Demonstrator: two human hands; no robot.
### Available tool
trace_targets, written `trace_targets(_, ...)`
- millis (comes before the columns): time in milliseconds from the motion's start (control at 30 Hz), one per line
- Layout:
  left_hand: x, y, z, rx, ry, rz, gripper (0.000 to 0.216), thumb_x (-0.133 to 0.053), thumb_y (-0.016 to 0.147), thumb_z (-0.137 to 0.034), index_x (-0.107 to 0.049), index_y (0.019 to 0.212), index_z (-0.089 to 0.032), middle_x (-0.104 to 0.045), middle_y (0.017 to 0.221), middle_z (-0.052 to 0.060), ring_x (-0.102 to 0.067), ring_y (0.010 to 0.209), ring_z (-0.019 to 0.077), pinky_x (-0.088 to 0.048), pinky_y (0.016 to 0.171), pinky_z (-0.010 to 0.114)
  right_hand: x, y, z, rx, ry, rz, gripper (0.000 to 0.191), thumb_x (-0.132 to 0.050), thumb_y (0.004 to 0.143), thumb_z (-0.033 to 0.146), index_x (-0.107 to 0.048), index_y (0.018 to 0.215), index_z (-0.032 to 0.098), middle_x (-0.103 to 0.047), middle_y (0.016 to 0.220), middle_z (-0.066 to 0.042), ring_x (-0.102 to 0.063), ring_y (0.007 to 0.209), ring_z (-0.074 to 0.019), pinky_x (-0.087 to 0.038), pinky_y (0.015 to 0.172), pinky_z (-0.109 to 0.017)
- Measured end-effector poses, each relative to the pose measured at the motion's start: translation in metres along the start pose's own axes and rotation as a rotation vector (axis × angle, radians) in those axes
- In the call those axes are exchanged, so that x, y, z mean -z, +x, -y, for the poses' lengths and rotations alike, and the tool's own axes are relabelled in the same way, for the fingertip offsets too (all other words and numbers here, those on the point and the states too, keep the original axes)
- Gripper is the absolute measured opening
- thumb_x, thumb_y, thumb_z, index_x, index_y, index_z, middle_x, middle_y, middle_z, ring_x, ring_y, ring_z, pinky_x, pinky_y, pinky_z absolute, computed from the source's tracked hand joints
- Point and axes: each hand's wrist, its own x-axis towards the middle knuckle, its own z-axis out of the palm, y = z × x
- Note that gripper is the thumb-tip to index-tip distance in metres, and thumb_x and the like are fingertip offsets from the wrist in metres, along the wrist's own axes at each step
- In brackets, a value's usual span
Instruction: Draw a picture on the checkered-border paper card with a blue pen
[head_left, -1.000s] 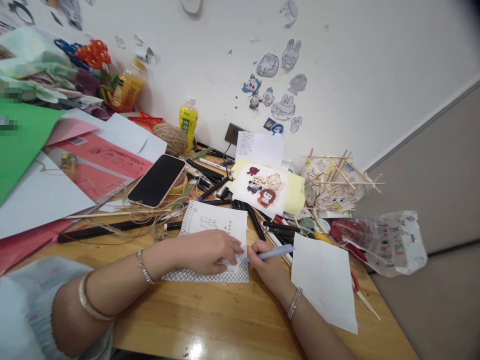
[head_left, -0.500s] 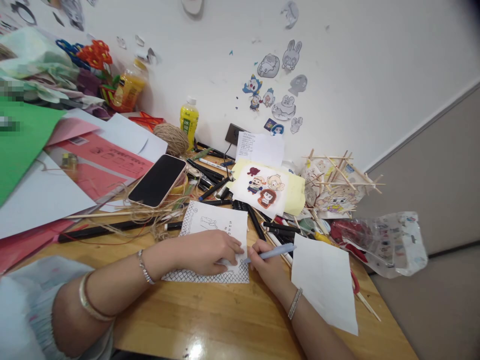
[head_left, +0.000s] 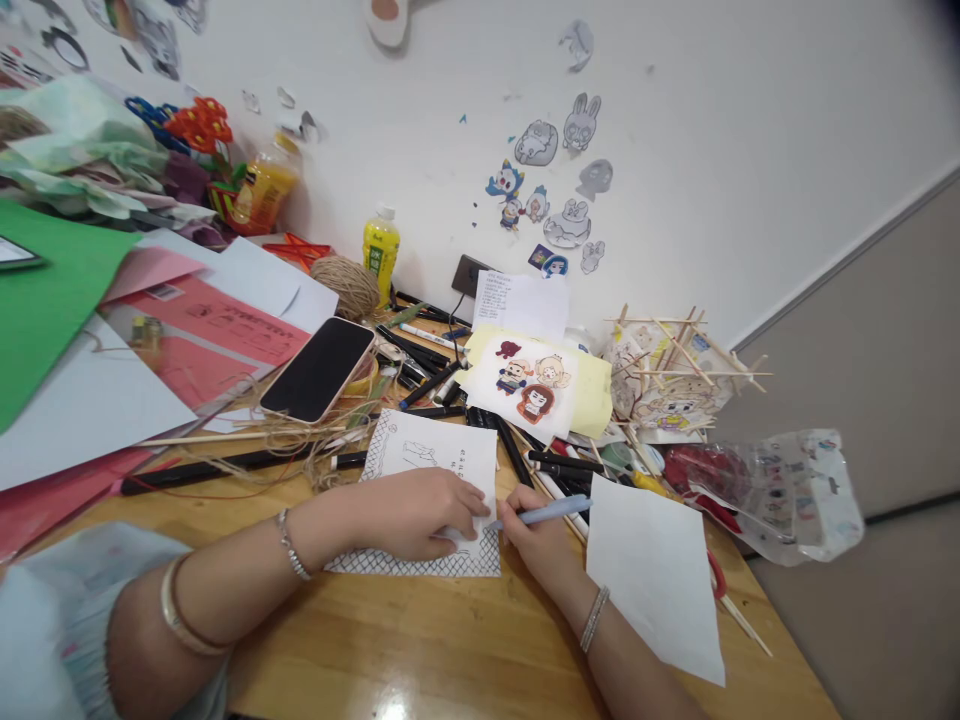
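Note:
On the wooden table lies a sheet of drawing paper (head_left: pixel 480 460) with a cross-hatched border, a line drawing and some handwriting. My left hand (head_left: pixel 424 512) rests flat across it, fingers stretched toward its right side and covering part of the drawing. Between the fingers of my right hand (head_left: pixel 536 535) is a light blue pen (head_left: pixel 555 510), its tip at the right edge of the drawing paper. A blank white sheet (head_left: pixel 652 580) lies to the right of that hand. Above the drawing paper is a sheet with coloured cartoon figures (head_left: pixel 529 385) on yellow paper.
Several black markers (head_left: pixel 424 350) clutter the table behind the paper. A phone (head_left: pixel 319 370) and a ball of twine (head_left: pixel 345 287) are left of them, near a yellow-labelled bottle (head_left: pixel 381 255). A stick-framed paper lantern (head_left: pixel 675 370) and a clear plastic bag (head_left: pixel 787 495) stand right.
The view has tilted slightly, so everything sits a little lower. My hands, the pen and the drawing paper keep nearly the same places relative to each other.

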Motion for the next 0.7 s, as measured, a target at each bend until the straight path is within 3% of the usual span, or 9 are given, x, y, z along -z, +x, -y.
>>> trace_targets(500, 0.0008, 0.0007, -0.0002, 0.011, 0.019, 0.055, 0.015, -0.06, 0.083, -0.009, -0.06, 0.071, -0.019, -0.068, 0.083, 0.008, -0.065, 0.09, 0.024, -0.051, 0.085, 0.032, 0.0009, 0.001, 0.0036, -0.016, -0.007, 0.002, 0.031, -0.049, 0.087, 0.04, -0.044, 0.061, 0.024, -0.049, 0.058, 0.004, -0.049, 0.061, -0.0164, -0.033, 0.054, -0.026)
trace_targets(700, -0.0008, -0.0002, 0.0006, 0.008, -0.022, 0.0, 0.014, -0.06, 0.081, -0.009, -0.064, 0.073, -0.02, -0.07, 0.084, 0.007, -0.066, 0.089, 0.0235, -0.052, 0.085, 0.033, 0.0, 0.0021, 0.0032, -0.008, 0.065, 0.006, 0.033, -0.048, 0.086, 0.04, -0.04, 0.06, 0.024, -0.046, 0.056, 0.004, -0.046, 0.059, -0.0156, -0.034, 0.055, -0.026)
